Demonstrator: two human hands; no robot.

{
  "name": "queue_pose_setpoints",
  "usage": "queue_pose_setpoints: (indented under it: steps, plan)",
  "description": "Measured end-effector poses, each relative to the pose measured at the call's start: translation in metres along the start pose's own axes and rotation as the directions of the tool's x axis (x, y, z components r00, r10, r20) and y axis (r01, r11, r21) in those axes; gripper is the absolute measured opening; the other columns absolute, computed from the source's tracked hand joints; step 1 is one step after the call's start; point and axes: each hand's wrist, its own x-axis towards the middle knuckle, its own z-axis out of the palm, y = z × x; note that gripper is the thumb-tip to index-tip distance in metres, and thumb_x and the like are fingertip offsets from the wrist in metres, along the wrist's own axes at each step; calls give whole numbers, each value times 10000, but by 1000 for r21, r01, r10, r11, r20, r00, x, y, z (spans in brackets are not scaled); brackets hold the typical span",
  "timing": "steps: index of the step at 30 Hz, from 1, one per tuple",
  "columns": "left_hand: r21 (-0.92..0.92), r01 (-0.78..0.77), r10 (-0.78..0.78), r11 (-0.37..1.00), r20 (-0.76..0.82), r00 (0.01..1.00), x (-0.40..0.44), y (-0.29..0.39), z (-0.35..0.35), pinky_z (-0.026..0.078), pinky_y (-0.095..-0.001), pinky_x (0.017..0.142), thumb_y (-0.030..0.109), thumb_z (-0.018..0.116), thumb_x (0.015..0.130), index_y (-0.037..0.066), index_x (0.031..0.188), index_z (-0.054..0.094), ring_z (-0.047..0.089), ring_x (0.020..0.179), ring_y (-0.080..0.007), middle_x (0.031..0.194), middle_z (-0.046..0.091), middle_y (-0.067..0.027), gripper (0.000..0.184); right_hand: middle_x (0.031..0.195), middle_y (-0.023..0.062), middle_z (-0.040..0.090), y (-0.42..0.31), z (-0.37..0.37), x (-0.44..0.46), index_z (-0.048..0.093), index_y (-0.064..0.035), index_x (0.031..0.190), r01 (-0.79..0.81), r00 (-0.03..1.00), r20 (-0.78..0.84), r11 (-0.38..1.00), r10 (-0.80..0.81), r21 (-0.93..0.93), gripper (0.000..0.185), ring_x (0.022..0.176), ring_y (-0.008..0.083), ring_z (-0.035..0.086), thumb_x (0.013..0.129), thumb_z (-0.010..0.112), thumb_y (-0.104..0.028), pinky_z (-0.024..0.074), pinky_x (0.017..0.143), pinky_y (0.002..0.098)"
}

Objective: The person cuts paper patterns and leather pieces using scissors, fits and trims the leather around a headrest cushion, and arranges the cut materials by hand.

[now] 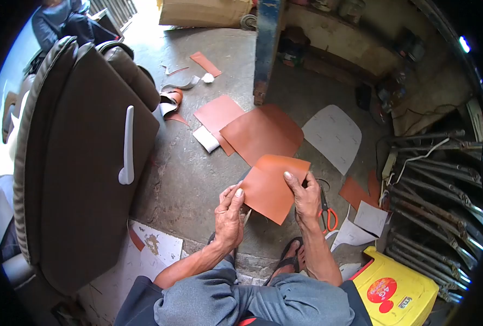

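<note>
Left hand (229, 218) and right hand (306, 200) pinch, 2 thumbs (294, 184) uppermost, 2 forearms (322, 255) angled inward.

Your left hand (229, 217) and right hand (305, 200) are bare, as are your forearms (322, 252); your trousers (198, 300) are grey-blue, softly creased; your right foot (293, 250) wears a black, strapped sandal (288, 265).

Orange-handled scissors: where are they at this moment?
In the head view, the scissors lie on the floor right of centre, between the person's right hand and a reddish-brown scrap.
</note>
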Motion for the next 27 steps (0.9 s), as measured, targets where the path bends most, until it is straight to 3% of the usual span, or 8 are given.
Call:
queue_pose_setpoints:
  steps: [11,17,19,27]
  plan:
    - [-29,93,-93,995,11,996,-3,8,2,475,-323,971,217,628,1018,34,1290,609,540,1149,-131,1241,558,-3,328,1035,73,705,9,0,3,650,11,1133,27,999,25,999,-28,39,401,923,134,656,879,810,-255,525,854,288]
    - [-64,156,-154,986,32,988,-6,15,4,494,-409,972,291,594,1034,68,1366,545,544,1189,-182,1343,570,-59,403,1021,61,704,20,-1,7,649,9,1131,47,999,9,999,-47,3,383,921,123,649,886,803,-241,522,854,285]
    - [-25,148,-148,989,21,989,-5,13,1,481,-477,988,346,583,1033,78,1370,543,526,1225,-215,1358,566,-63,432,1019,70,707,24,-2,9,654,8,1124,61,998,14,998,-61,-12,398,928,133,649,881,804,-270,520,861,295]
    - [-71,168,-166,983,44,985,-2,11,-5,440,-509,1039,398,588,1022,94,1386,525,500,1272,-254,1395,539,-63,478,959,66,721,23,-3,14,694,8,1046,47,999,8,999,-47,-8,376,872,133,650,868,802,-306,516,841,297]
